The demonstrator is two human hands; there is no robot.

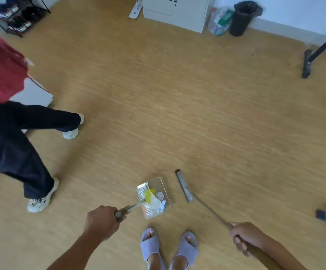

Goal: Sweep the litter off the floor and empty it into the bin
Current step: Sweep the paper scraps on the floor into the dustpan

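Observation:
My left hand (101, 223) grips the handle of a clear dustpan (162, 185) that sits just in front of my feet. Inside the pan lies litter (154, 200): a yellow wrapper, white crumpled paper and a small round lid. My right hand (245, 237) is closed on the long broom handle. The broom head (184, 186) rests on the floor just right of the dustpan, a small gap apart. A black bin (241, 19) with a dark liner stands far off at the back wall.
Another person in dark trousers and white shoes (41, 199) stands at the left. A white cabinet (175, 12) and a plastic bag (219, 22) flank the bin. A black stand leg (307, 64) is at the right, a shoe rack (16, 16) top left.

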